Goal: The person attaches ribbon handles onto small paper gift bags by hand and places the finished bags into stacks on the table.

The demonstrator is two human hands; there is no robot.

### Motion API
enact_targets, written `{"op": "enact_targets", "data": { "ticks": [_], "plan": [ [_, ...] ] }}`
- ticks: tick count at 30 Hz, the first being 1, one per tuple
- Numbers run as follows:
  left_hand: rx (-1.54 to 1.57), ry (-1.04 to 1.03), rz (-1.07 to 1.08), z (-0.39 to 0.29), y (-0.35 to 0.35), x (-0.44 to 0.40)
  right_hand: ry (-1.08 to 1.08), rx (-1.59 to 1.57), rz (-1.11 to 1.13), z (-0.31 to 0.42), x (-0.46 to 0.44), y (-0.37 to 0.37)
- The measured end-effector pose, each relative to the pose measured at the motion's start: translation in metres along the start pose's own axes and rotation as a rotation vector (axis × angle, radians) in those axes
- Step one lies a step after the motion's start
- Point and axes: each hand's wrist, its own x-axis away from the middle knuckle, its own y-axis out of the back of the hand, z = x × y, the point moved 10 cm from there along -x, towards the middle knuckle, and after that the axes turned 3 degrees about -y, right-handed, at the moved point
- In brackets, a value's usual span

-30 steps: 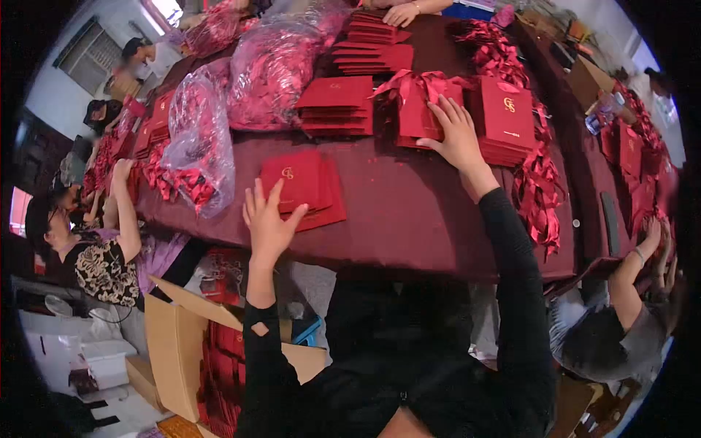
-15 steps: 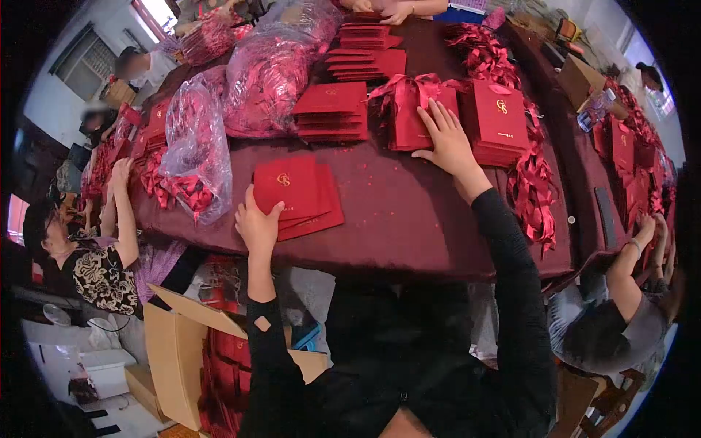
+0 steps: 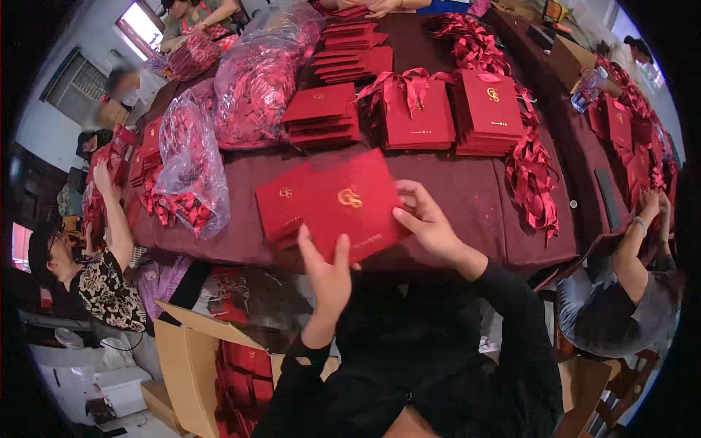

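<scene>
A flat red paper gift bag (image 3: 358, 201) with a gold monogram is raised above the near side of the table. My left hand (image 3: 328, 281) grips its lower edge, thumb on the front. At its right edge my right hand (image 3: 434, 226) is closed, with the fingertips partly behind the bag. More flat red bags (image 3: 281, 197) lie just to the left, partly covered by the held one. Beyond my hands is a stack of bags with ribbon (image 3: 416, 120) draped over its top, and beside it another bag stack (image 3: 491, 109).
Clear plastic sacks of red ribbon (image 3: 259, 95) stand at the back left. Loose ribbons (image 3: 531, 182) hang along the right side of the dark red tablecloth (image 3: 467, 197). An open cardboard box (image 3: 182, 365) with red bags is below left. Other people work around the tables.
My right hand has left the ribboned stack and come back to the held bag. My left hand has moved right and nearer, lifting a bag off the near pile.
</scene>
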Motion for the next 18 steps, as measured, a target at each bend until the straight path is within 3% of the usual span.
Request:
{"op": "enact_targets", "data": {
  "ticks": [2, 3, 5, 6, 8, 9, 11, 13, 14, 15, 18],
  "plan": [
    [-0.503, -0.235, 0.180, 0.016, -0.027, 0.017, 0.058, 0.013, -0.107, 0.004, 0.020, 0.034],
    [-0.491, -0.233, 0.210, 0.016, -0.039, 0.018, 0.064, 0.018, -0.139, -0.002, 0.027, 0.048],
    [-0.853, -0.474, 0.112, -0.011, -0.069, 0.022, 0.143, 0.493, -0.271, 0.003, 0.045, 0.079],
    [-0.985, -0.572, 0.325, -0.007, -0.100, 0.021, -0.008, 0.601, -0.314, 0.007, 0.052, 0.076],
    [-1.164, -0.693, 0.421, 0.018, -0.140, 0.019, 0.186, 0.850, -0.320, 0.008, 0.062, 0.077],
    [-1.191, -0.680, 0.463, 0.039, -0.151, 0.012, 0.353, 1.137, -0.399, 0.037, 0.072, 0.066],
    [-1.216, -0.667, 0.475, 0.048, -0.155, 0.010, 0.502, 1.317, -0.482, 0.069, 0.092, 0.092],
    [-1.165, -0.689, 0.482, 0.045, -0.154, 0.006, 0.412, 1.217, -0.865, 0.115, 0.121, 0.162],
    [-1.169, -0.655, 0.496, 0.046, -0.154, 0.004, 0.552, 1.350, -1.009, 0.140, 0.134, 0.190],
    [-1.178, -0.618, 0.510, 0.046, -0.153, 0.002, 0.590, 1.422, -1.062, 0.168, 0.140, 0.203],
    [-1.220, -0.636, 0.474, 0.046, -0.152, -0.003, 0.598, 1.801, -0.901, 0.182, 0.115, 0.229]
  ]
}}
